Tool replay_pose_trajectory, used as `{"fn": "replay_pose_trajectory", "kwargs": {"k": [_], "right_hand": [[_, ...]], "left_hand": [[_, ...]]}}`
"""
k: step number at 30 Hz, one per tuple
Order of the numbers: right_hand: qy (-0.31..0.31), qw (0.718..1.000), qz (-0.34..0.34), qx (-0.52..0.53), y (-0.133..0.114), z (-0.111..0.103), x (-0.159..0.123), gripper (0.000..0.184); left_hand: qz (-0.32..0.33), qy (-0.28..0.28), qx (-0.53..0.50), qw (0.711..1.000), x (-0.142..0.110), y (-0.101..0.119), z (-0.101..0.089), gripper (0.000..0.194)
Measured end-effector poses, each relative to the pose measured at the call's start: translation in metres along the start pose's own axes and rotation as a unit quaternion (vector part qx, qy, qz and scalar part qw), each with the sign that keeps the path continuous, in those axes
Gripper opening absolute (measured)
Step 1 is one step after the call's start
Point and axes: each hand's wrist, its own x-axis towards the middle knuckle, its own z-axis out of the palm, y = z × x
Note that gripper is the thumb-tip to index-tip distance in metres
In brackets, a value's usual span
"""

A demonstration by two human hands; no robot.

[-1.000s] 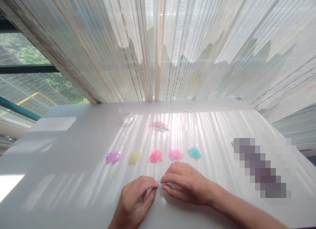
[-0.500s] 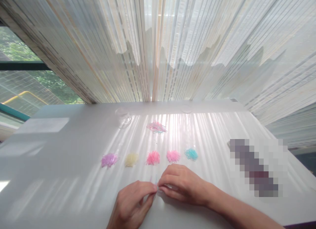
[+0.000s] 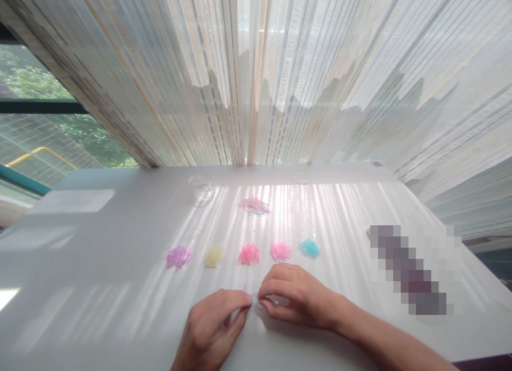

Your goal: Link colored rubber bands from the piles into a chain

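Nearly meeting now — the left hand [image 3: 216, 322] and right hand [image 3: 298, 296] both pinch a thin pale-blue band [image 3: 255, 300] — near the coral-pink pile [image 3: 248, 254].

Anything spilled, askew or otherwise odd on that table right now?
Nothing looks spilled: the purple pile, yellow pile, coral pile, pink pile and teal pile sit apart in a row. One small oddity: a dark speck lies alone behind the coral pile. The pixelated item at right can't be judged.

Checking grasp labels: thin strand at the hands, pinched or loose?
Pinched: left hand and right hand are closed on the thin strand, part poking up between them.
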Motion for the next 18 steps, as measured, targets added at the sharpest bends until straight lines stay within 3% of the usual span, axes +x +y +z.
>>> {"fn": "replay_pose_trajectory", "kwargs": {"k": [4, 8, 11, 14, 18], "right_hand": [[0.015, 0.998, 0.020, -0.058, 0.004, -0.035, 0.000, 0.014], [0.043, 0.972, 0.222, -0.064, 0.013, -0.096, -0.011, 0.016], [0.032, 0.941, 0.324, -0.089, 0.022, -0.125, -0.023, 0.021], [0.003, 0.930, 0.359, -0.085, 0.028, -0.130, -0.029, 0.021], [-0.026, 0.929, 0.365, -0.060, 0.030, -0.120, -0.027, 0.020]], "left_hand": [[-0.047, -0.001, 0.036, 0.998, -0.007, -0.004, -0.004, 0.010], [-0.074, -0.008, 0.065, 0.995, -0.015, -0.007, -0.007, 0.011], [-0.077, -0.011, 0.059, 0.995, -0.016, -0.007, -0.006, 0.010], [-0.087, -0.016, 0.058, 0.994, -0.015, -0.007, -0.005, 0.010], [-0.101, -0.019, 0.056, 0.993, -0.015, -0.008, -0.004, 0.008]]}}
